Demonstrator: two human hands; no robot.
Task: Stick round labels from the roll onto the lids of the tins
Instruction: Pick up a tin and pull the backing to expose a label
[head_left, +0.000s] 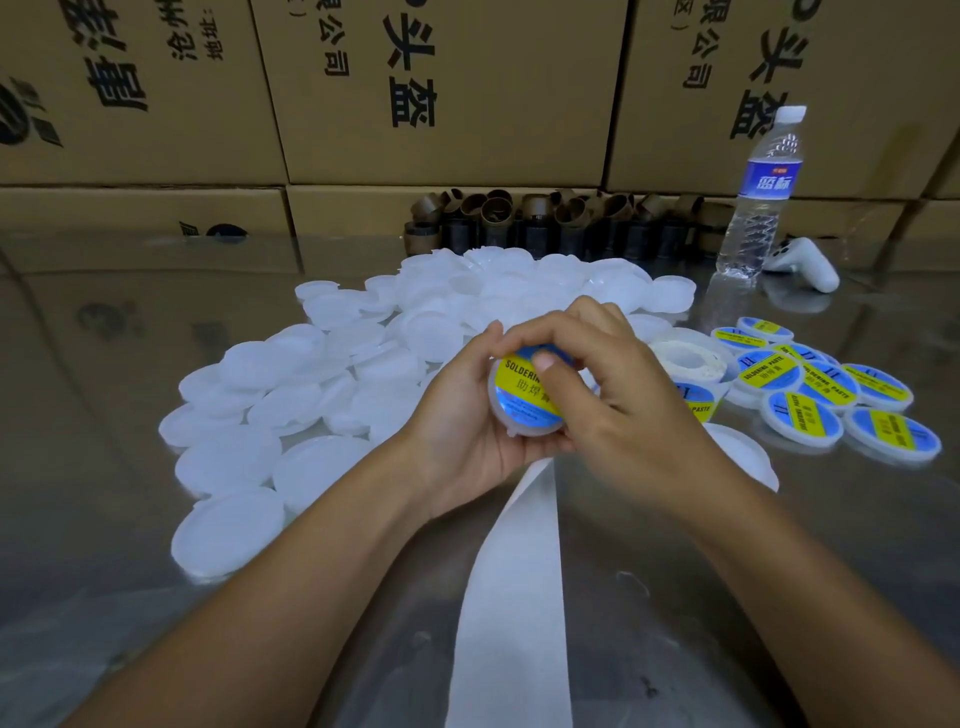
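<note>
Gripping white lid (525, 422) in curled left hand (464, 415); pressing soldering-paste label (519, 388) down with thumb of right hand (615, 397), fingers hooked over rim.

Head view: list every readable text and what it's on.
"SOLDERIN", rest hidden under the thumb of the right hand, and "助焊": label on the held lid in the left hand.
"SOLDERING PASTE": labelled lids at right.
"头盔", "公司": cardboard boxes behind.
Water bottle label: too blurred to read.
Small print on the labels: too small.
</note>
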